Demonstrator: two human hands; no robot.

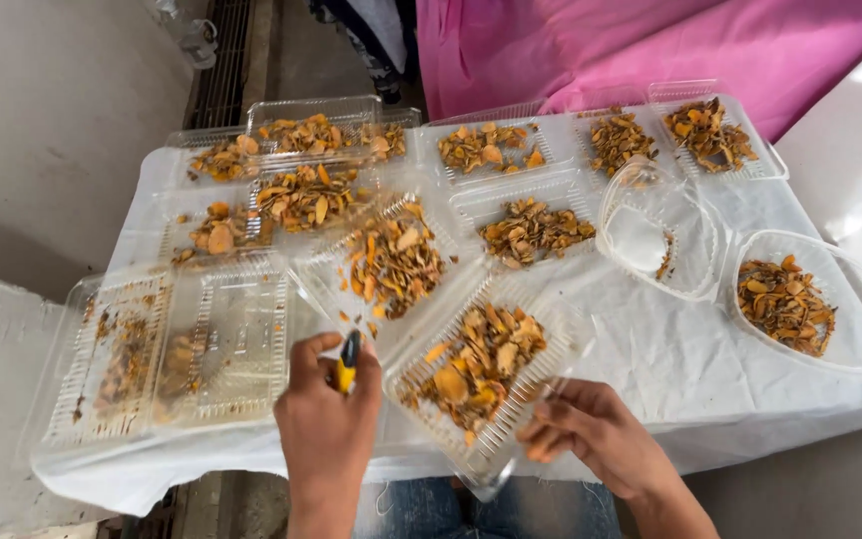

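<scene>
Fingers of left hand (326,424) clamped on yellow-black tool (348,362); right hand (591,427) fingers grip clear tray (486,384).

The surface (710,369) is covered by a white cloth (650,339). Clear plastic trays (511,150) of orange-brown dried pieces lie directly on it; round clear containers (850,339) lie at right.

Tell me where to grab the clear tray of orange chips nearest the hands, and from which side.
Grip the clear tray by its near bare rim, coming from the lower right, where the right hand already touches the edge. It sits tilted and full of loose chips, so a low hold at the rim probably keeps it level. The left hand holds a small yellow-and-black tool.
</scene>
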